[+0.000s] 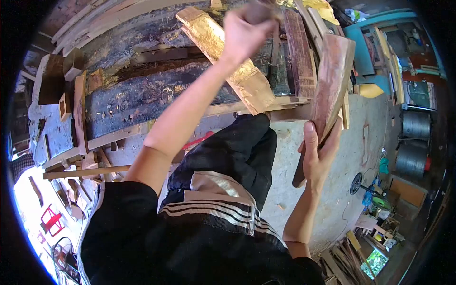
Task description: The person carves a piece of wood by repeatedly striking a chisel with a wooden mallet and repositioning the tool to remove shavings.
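My left hand (pixel 244 35) is raised over the workbench (pixel 109 102), blurred, its fingers closed round a dark rounded object (pixel 260 11) that I cannot make out. Just under it a pale yellow board (pixel 256 88) lies slanted across the bench, its near end over the front edge. My right hand (pixel 320 154) grips the lower end of a long, slightly curved brown wooden piece (pixel 332 76), which stands nearly upright in the view. Below that hand shows the rounded end of a darker wooden part (pixel 299 173); where it joins is hidden.
A dark reddish plank (pixel 300 57) lies on the bench beside the yellow board. Wooden blocks (pixel 51 78) stand at the bench's left end. A wooden bar (pixel 85 172) juts out at left. Scrap wood (pixel 349 259) and a small fan (pixel 357 183) are on the right.
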Motion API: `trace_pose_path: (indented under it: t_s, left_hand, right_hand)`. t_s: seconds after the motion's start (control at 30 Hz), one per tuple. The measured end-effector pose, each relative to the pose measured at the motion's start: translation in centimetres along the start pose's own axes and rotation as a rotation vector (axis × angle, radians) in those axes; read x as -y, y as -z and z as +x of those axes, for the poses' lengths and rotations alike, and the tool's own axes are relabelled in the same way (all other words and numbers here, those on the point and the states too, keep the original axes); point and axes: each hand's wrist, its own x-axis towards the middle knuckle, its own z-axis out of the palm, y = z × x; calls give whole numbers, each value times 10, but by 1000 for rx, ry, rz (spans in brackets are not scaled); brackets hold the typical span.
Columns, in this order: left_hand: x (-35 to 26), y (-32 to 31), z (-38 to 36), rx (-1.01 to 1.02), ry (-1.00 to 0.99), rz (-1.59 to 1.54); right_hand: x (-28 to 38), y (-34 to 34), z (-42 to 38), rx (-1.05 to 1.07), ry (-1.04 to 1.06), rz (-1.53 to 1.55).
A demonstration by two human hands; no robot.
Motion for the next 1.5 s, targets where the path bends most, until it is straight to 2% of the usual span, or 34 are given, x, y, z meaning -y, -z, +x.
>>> trace_pose_path:
  t_s: [0.03,0.07,0.13,0.17,0.27,0.33,0.4,0.43,0.47,0.5,0.53,0.6,0.67,0.7,0.8,0.87,0.97,1.0,1.03,1.07,1.13,1.17,1.3,1.37,1.5]
  left_hand:
    - [-20,10,5,3,114,60]
    - [-25,23,12,7,114,62]
    - [-22,44,29,200,197,10]
    - [-8,27,21,0,109,112]
    - [-18,12,6,-49,18,-8]
    - [-16,8,-4,-43,30,60]
    - [-18,-4,-18,23,-46,27]
    - [-2,-18,-23,-6,-125,84]
    - [14,-24,-26,-32,-202,144]
    - [-6,-17,-38,102,-154,306]
    - [-7,-20,-44,78,-196,300]
    - [-5,-24,-52,79,-186,334]
    - [-7,-25,-59,74,-199,337]
    - [-8,-26,-62,77,-212,350]
    - [-8,-26,-65,164,-196,384]
    - [-4,-28,-72,186,-208,383]
    - [-2,-33,-85,242,-271,426]
    - [0,-34,-89,271,-313,473]
    - [2,-31,-90,406,-311,527]
    - [4,-32,-91,404,-313,531]
    - [0,-28,-93,487,-338,597]
    - [-2,-29,-93,470,-360,513]
    - [-12,-33,-91,470,-388,520]
    - [-4,-32,-87,488,-316,590]
    - [-3,-28,-81,433,-300,552]
  right_hand:
    - [2,-1,-3,5,-41,63]
    - [3,-3,-6,10,-82,128]
    - [-1,-3,-8,3,-89,129]
    - [-3,-3,-9,1,-95,128]
    - [2,-4,-11,-2,-116,153]
    - [10,0,-9,3,-108,182]
    - [12,-3,-8,-68,-66,250]
    - [15,-2,-6,-52,-61,255]
    - [20,3,-1,-86,31,301]
    - [25,8,3,-124,119,346]
    - [27,11,4,-168,206,386]
    - [18,2,7,-187,228,411]
    - [10,-14,7,-22,43,71]
    - [25,-17,9,65,-56,142]
    - [20,-5,4,55,-56,71]
    - [21,-10,-1,-26,-10,134]
    - [24,-16,-3,-11,-102,147]
    - [4,-13,0,-14,74,-118]
    - [-1,-10,-3,-22,61,-108]
    - [-3,-8,-6,-19,48,-97]
    - [5,-9,-16,-42,-87,187]
    - [6,-12,-18,-102,-91,281]
    - [-2,-6,-23,-135,-109,278]
    - [-7,-6,-27,-111,-106,262]
    - [-5,-9,-28,-79,-125,263]
